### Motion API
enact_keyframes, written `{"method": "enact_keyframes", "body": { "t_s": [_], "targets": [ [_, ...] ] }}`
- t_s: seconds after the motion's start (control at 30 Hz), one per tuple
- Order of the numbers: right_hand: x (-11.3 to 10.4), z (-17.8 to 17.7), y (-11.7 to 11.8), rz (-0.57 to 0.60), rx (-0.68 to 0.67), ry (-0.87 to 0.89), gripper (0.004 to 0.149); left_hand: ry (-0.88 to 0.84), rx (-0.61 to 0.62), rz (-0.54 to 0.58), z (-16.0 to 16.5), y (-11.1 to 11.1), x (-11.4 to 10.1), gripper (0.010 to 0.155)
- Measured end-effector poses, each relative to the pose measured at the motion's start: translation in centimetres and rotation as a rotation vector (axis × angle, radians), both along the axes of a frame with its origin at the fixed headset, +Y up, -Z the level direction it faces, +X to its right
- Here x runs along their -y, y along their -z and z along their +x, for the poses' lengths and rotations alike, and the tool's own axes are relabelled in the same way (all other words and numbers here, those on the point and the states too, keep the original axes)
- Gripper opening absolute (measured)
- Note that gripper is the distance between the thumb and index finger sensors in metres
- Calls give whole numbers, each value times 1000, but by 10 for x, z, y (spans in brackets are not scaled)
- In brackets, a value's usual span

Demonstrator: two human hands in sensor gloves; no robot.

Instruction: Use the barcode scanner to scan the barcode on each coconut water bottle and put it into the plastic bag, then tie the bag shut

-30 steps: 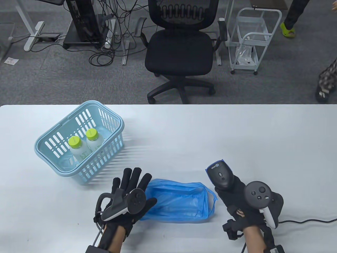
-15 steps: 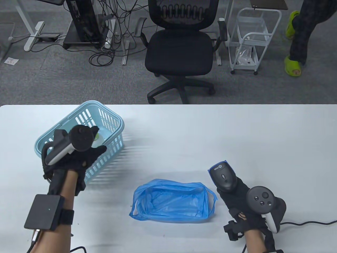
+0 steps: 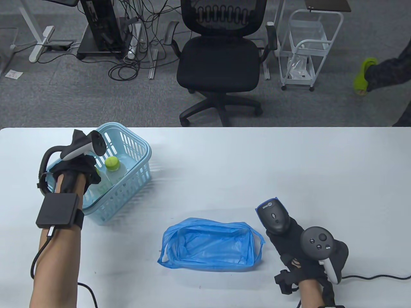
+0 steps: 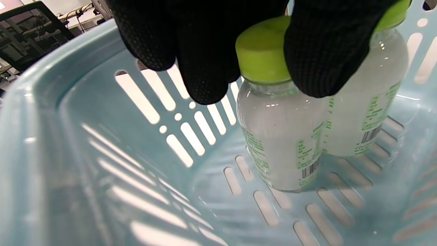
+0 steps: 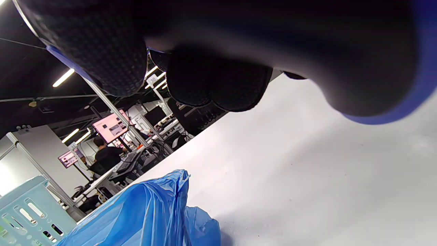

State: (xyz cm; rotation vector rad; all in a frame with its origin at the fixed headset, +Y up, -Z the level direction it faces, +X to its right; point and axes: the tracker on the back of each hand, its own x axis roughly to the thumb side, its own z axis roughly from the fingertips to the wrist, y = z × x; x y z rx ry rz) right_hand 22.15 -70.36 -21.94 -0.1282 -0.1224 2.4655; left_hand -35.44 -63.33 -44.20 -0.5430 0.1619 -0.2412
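From above, the left hand (image 3: 75, 168) reaches down into the pale blue basket (image 3: 135, 166) at the far left of the surface (image 3: 257, 166), its fingers hidden under the tracker. One bottle (image 3: 113, 170) with a green cap stands clear beside that hand; the other is mostly covered by the glove. The blue bag (image 3: 210, 245) lies open and flat near the front edge, well apart from the basket. Just right of it, the right hand (image 3: 289, 239) grips the scanner (image 3: 274, 219), head pointing away from the person, a cable trailing off to the right.

At the left wrist, the gloved fingers (image 4: 321, 51) curl over the green cap (image 4: 261, 51) of the near bottle (image 4: 280, 136), thumb on one side, the others on the far side, so the grip is closed on the cap. This bottle stands upright on the basket (image 4: 68, 136) floor, touching the second bottle (image 4: 365, 112) behind it. Barcodes show low on both labels.

At the right wrist, the fingers (image 5: 102, 44) wrap the dark scanner (image 5: 341, 51) body. Below sits the bag (image 5: 146, 215) on the surface (image 5: 307, 171), with a corner of the basket (image 5: 24, 208) beyond.
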Motion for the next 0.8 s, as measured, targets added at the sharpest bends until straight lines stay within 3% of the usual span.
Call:
{"method": "enact_keyframes", "body": {
  "t_s": [0.1,0.23,0.4,0.6,0.7,0.8],
  "targets": [
    [1,0,1,-3,-11,11,47,-23,43,3,-1,-2,-1,72],
    [0,-2,1,2,-26,9,48,-27,47,73,0,-17,-21,72],
    [-1,-5,1,19,-56,10,48,-33,81,242,11,-53,-76,72],
    [-5,-7,0,50,-106,39,47,-124,161,510,39,-112,-147,71],
    [-9,-7,0,75,-144,74,47,-177,241,594,61,-133,-161,71],
    [-12,-6,-1,98,-202,113,46,-286,341,667,93,-151,-161,72]
  ]
}}
